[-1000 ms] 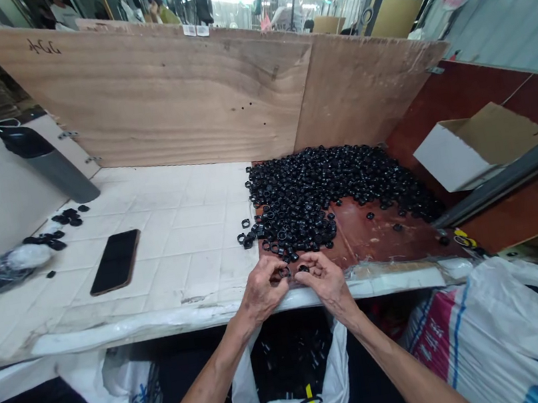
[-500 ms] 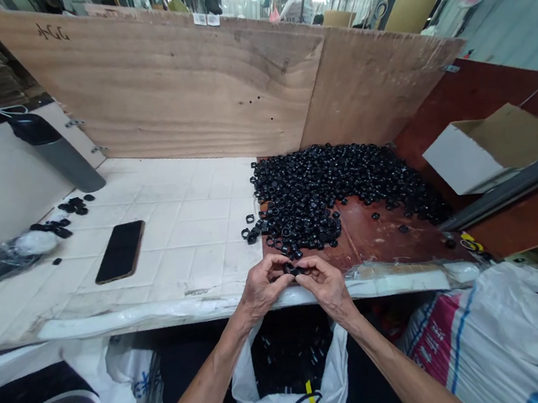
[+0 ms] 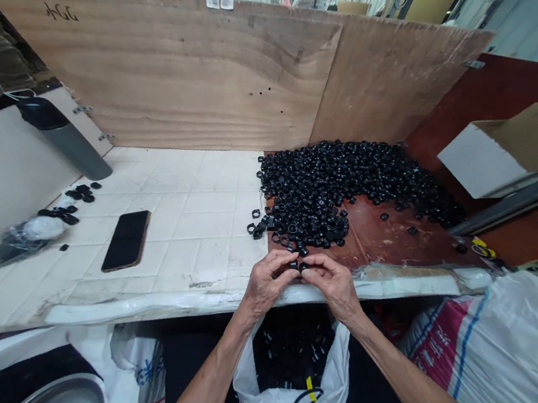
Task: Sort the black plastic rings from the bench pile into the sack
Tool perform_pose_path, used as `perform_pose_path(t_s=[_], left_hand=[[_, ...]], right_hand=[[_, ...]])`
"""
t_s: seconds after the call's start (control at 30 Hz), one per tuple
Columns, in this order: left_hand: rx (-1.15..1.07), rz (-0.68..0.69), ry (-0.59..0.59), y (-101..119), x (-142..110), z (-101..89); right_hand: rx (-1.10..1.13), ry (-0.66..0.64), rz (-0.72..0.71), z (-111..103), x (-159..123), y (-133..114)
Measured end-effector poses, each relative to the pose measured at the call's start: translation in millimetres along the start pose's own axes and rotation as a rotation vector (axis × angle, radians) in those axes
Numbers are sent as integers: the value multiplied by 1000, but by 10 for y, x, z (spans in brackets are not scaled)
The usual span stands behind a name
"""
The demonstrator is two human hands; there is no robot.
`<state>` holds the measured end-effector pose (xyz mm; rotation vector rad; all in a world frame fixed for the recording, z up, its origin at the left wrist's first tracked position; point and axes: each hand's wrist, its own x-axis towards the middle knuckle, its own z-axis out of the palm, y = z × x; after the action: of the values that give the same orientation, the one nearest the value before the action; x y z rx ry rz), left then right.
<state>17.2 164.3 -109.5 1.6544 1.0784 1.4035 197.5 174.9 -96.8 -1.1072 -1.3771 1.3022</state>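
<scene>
At the table's front edge my left hand [image 3: 267, 284] pinches a small black ring-shaped part [image 3: 293, 265] between thumb and fingers. Close beside it, my right hand [image 3: 332, 284] is closed on another small black part [image 3: 303, 267]. The two pieces are side by side, and whether they touch I cannot tell. Just beyond my fingertips spreads a large heap of black ring-shaped parts [image 3: 341, 177], a few of them loose at its left side. Below my hands an open white sack [image 3: 343, 379] contains many dark pieces.
A phone [image 3: 126, 240] lies on the white tabletop [image 3: 199, 205] at left. Behind it are a plastic bag [image 3: 26, 238] and a grey bottle [image 3: 71, 143]. A plywood board [image 3: 209, 69] closes off the back. An open cardboard box [image 3: 504, 153] stands at right. Sacks flank the table below.
The view has shifted, moving the table slightly right and up in the picture. The black pieces between my fingertips now appear as two separate parts, one in each hand.
</scene>
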Motion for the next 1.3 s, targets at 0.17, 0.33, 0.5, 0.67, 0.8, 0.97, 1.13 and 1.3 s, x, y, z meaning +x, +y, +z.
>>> perform_pose_path(t_s=[0.17, 0.33, 0.5, 0.67, 0.8, 0.97, 1.13, 1.3], left_hand=[[-110, -99, 25, -4, -29, 22], [-164, -144, 38, 31, -24, 29], [-126, -138, 30, 98, -3, 6], [-88, -47, 48, 89, 0, -6], [-77, -21, 51, 65, -5, -7], [-74, -6, 29, 63, -6, -22], [-85, -13, 41, 41, -17, -30], [-78, -27, 47, 32, -30, -25]], right_hand=[[-148, -68, -214, 9, -1, -55], [-142, 1, -161, 46, -30, -9], [-160, 21, -177, 52, -36, -20], [-328, 0, -285, 61, -33, -140], [-318, 20, -299, 68, -23, -144], [-210, 58, -160, 93, -20, -116], [-205, 63, -173, 132, -32, -110], [-273, 95, -223, 130, -43, -23]])
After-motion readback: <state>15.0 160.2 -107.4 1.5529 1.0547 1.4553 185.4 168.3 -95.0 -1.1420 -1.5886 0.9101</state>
